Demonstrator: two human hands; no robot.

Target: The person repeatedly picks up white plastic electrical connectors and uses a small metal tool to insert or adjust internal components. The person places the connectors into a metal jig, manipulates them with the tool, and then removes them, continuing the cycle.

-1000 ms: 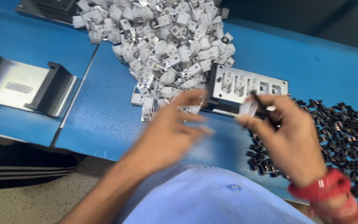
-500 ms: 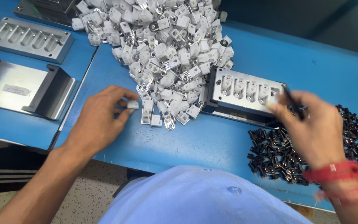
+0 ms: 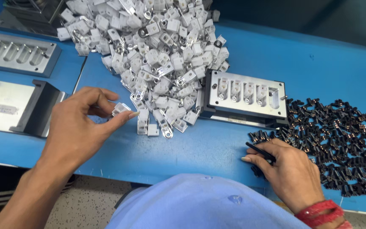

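My left hand (image 3: 79,127) pinches one small white plastic part (image 3: 120,109) between thumb and fingers, just left of a big heap of white parts with metal tabs (image 3: 157,55). My right hand (image 3: 286,169) rests on the blue table near its front edge and grips thin black tweezers (image 3: 260,152), their tip close to the spread of small black clips (image 3: 331,140). Between my hands sits a metal jig (image 3: 245,97) with a row of slots; most slots hold a white part and the rightmost slot looks empty.
A second metal jig with empty slots (image 3: 15,53) lies at the far left. A flat steel bracket plate (image 3: 9,106) sits below it. The blue table (image 3: 200,148) ends just before my light blue shirt (image 3: 204,203). A speckled floor shows beneath.
My left hand has lifted a white part from the heap's edge. My right hand has dropped from the jig's right end down to the black clips near the front edge.
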